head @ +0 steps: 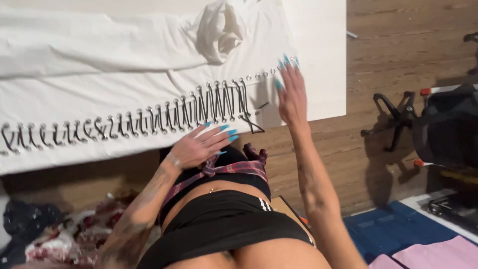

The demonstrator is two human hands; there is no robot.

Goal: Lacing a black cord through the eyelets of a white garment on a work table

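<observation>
A wide white tabletop (323,60) fills the upper part of the view, standing over a wooden floor (398,45). Spread across the tabletop lies a white fabric piece (99,55), bunched into a fold near its top middle. A long row of metal eyelets with dark lacing (149,117) runs along the fabric's near edge, from the far left up toward the right. A black office chair (443,124) stands on the floor at right. The right hand (291,92) rests flat on the fabric, fingers spread, touching the unlaced eyelets. The left hand (199,144) lies open at the tabletop's near edge, just below the lacing, gripping nothing.
</observation>
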